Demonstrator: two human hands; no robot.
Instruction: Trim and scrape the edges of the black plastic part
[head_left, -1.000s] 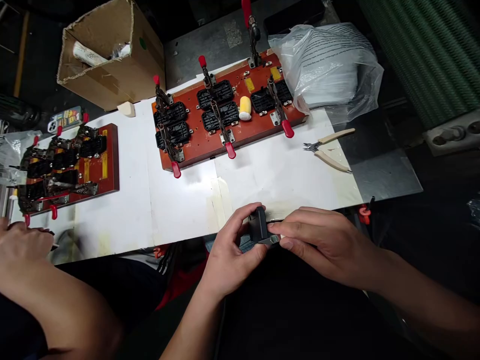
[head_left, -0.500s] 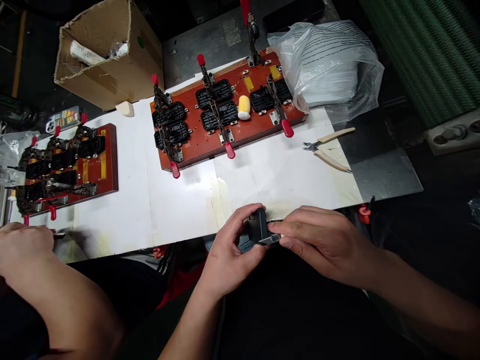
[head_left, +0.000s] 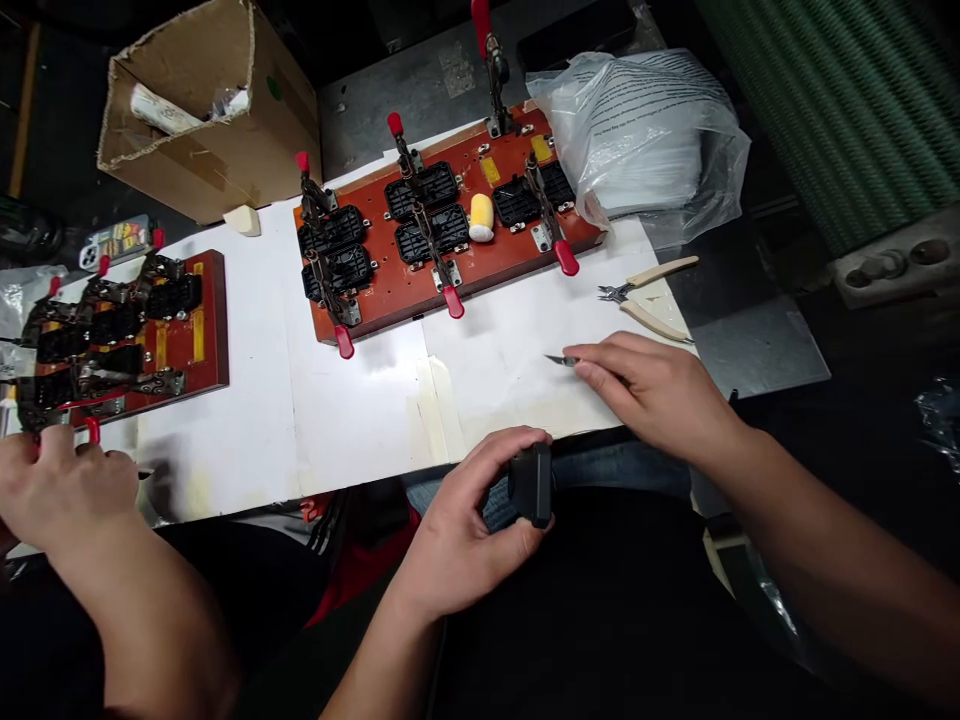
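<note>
The left hand (head_left: 465,530) clasps the black part (head_left: 535,485) in curled fingers (head_left: 510,443) just off the bench (head_left: 360,400), while the right hand (head_left: 656,385) pinches a small bare blade (head_left: 559,360), so I'd worry that one hasty stroke could skid off the plastic and nick skin.

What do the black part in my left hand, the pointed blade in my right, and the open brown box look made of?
The black part: probably plastic, satin, being smooth, evenly black and crisp-edged. The blade: likely metal, finish unclear, being thin, dark gray and sharply pointed. The open box: cardboard, matte, with plain brown walls and a rough rim.
</note>
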